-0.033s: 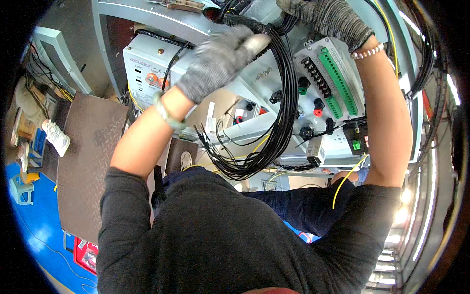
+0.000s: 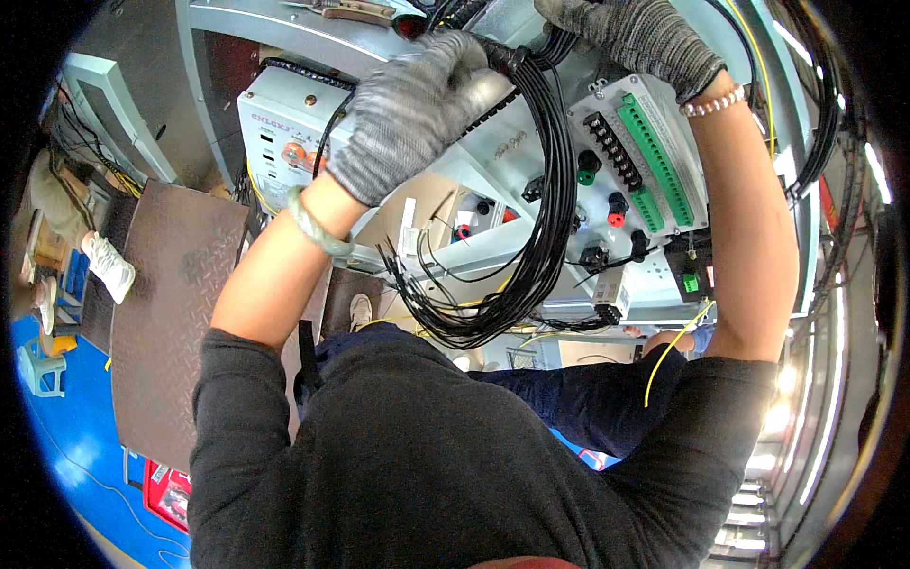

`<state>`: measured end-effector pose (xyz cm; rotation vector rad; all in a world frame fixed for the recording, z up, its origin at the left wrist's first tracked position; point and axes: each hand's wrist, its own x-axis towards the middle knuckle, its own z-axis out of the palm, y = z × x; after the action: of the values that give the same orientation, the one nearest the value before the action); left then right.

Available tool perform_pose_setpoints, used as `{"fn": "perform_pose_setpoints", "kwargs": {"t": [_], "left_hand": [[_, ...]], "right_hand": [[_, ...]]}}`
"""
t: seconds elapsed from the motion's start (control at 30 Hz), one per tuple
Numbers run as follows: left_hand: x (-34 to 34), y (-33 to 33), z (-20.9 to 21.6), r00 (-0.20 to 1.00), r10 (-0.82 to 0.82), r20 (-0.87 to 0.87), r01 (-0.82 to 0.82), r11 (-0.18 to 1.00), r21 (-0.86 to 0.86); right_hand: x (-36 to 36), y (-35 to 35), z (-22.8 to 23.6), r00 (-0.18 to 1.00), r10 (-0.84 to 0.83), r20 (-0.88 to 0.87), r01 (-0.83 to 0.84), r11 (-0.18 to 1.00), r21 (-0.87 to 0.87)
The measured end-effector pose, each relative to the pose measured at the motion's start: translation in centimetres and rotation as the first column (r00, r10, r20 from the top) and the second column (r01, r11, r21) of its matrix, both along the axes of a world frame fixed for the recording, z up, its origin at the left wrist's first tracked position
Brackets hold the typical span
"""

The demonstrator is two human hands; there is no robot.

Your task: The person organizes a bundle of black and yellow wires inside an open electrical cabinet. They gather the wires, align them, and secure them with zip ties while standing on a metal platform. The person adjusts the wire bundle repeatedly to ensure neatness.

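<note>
My left hand [image 2: 412,114], in a grey knit glove, is smeared by motion beside the taped neck of a black cable bundle [image 2: 559,199]. Its thumb side points to that neck, but I cannot make out the fingers' grip. The bundle hangs in a wide loop, with many loose ends curling to the left. My right hand [image 2: 649,45], gloved the same way, is closed round the cables at the top edge, its fingers bent over them and partly cut off by the frame. Just below it is a module with green terminal strips [image 2: 654,161] and a black terminal row.
A white box with orange sockets [image 2: 284,142] sits left of the bundle. Red and green binding posts [image 2: 616,209] stand on the metal panel. A wooden-handled tool [image 2: 355,10] lies on the frame above. A brown tread plate [image 2: 171,313] and another person's shoe [image 2: 109,267] are at left.
My left hand has shifted slightly left and away from the bundle's neck, its wrist turning a little. My right hand and the cable loop stay nearly where they were.
</note>
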<state>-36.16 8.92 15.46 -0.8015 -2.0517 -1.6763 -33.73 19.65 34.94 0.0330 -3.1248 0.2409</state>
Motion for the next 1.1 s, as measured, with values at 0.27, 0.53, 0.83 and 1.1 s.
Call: {"fn": "perform_pose_setpoints", "kwargs": {"t": [0.27,0.53,0.83,1.1], "left_hand": [[-3.6,1.3,-0.3,0.761,0.184,-0.622,-0.257,0.966,-0.029],[-4.0,2.4,0.7,0.773,0.258,-0.579,-0.295,0.955,0.032],[-4.9,0.8,0.5,0.805,0.006,-0.594,-0.056,0.996,-0.065],[-4.8,-0.4,1.9,0.864,-0.168,-0.475,0.013,0.950,-0.312]], "right_hand": [[-0.6,0.5,0.2,0.999,-0.025,-0.036,0.028,0.995,0.096],[-1.5,0.5,0.3,0.972,0.166,-0.169,-0.119,0.959,0.257],[-1.9,2.3,-0.7,0.953,0.255,-0.166,-0.249,0.967,0.058],[-3.2,4.3,-2.3,0.944,0.298,-0.142,-0.263,0.939,0.222]]}}
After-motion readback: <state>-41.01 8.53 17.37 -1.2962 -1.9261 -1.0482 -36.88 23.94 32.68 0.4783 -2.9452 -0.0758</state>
